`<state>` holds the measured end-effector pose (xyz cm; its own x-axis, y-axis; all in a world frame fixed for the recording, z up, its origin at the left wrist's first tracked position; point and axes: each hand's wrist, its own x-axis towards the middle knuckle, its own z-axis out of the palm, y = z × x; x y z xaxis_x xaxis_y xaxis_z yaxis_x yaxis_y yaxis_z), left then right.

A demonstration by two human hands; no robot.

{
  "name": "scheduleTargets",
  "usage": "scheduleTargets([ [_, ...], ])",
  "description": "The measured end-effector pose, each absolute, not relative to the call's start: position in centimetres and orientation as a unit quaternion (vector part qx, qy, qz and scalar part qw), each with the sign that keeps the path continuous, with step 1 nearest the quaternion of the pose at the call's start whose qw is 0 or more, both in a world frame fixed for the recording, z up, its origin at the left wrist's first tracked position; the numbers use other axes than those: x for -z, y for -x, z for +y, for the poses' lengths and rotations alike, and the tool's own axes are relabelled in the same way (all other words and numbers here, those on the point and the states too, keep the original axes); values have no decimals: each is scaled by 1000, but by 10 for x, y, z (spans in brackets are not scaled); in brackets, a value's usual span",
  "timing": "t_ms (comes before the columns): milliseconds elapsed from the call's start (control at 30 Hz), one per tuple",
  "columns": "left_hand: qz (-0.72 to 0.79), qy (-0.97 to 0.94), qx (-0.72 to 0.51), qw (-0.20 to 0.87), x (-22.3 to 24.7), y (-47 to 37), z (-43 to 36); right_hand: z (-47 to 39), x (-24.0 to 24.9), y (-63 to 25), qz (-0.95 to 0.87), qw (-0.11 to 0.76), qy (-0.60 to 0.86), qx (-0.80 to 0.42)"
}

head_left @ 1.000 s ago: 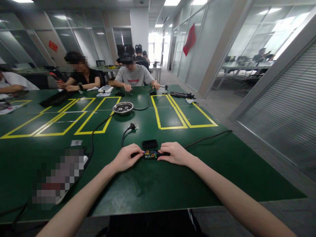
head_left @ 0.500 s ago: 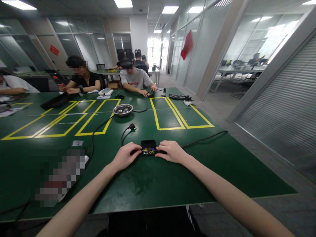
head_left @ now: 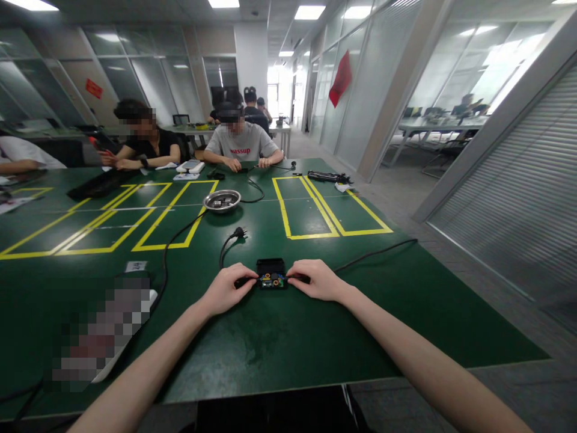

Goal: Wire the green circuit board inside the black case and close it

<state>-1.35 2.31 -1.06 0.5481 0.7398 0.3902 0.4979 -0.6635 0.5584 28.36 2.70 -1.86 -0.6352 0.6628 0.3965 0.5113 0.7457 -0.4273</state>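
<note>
Though black-cased, colourful circuit board (head_left: 272,281)

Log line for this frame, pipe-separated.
left hand: pinches left cable | right hand: pinches right cable | case between hands: open, circuit board exposed | metal bowl: on green table

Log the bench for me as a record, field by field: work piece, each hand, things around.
Work piece: open black case, circuit board exposed
Left hand: pinches the plug cable at the case's left end
Right hand: pinches the long cable at its right end
Behind case: black shell
Beyond left hand: plug
Farther off: metal bowl holding metal parts
Surface: green table
</note>
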Motion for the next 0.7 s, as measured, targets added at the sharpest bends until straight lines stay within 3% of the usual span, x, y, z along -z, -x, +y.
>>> scheduleTargets([
  [233, 363, -859, -300, 201, 12, 14, 22, 29, 23, -283, -888, 291, 321, -158],
  [467, 329, -891, -284, 131, 11, 13, 21, 33, 25, -283, -904, 273, 298, -142],
  [700, 380, -844, -355, 134, 14, 6, 27, 34, 24, -277, -893, 306, 312, -106],
])
